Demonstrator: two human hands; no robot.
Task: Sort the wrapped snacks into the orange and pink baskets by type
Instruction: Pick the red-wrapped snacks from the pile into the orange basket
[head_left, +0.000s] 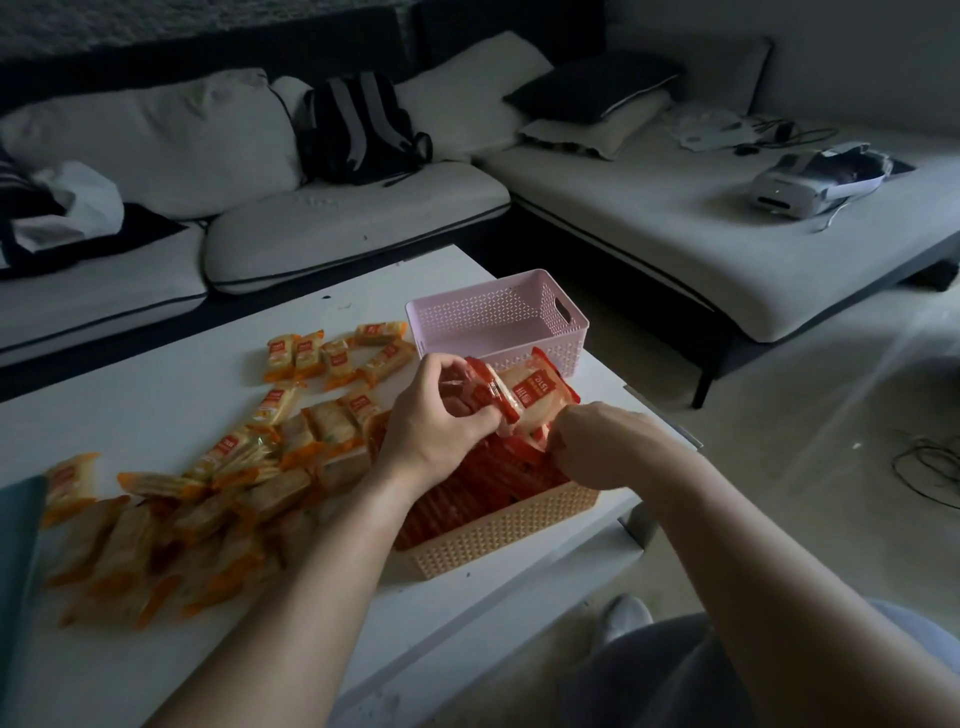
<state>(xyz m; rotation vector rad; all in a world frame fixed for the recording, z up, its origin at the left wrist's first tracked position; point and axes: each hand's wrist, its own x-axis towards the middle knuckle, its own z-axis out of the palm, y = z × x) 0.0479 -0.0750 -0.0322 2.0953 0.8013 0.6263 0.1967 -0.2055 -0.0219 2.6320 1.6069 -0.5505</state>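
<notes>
An orange basket (511, 525) stands near the table's right edge, packed with red-wrapped snacks (478, 483). Behind it sits a pink basket (483, 312) that looks empty. Over the orange basket, my left hand (431, 421) grips several red-wrapped snacks (524, 395). My right hand (587, 441) pinches the lower edge of the same bunch. Many orange-wrapped snacks (208, 483) lie scattered over the white table (156, 384) to the left.
A teal object (18, 545) pokes in at the left edge. A sofa with cushions and a black backpack (358, 124) runs behind the table. A white headset (795, 189) lies on the right sofa section. Cables (930, 467) trail on the floor at right.
</notes>
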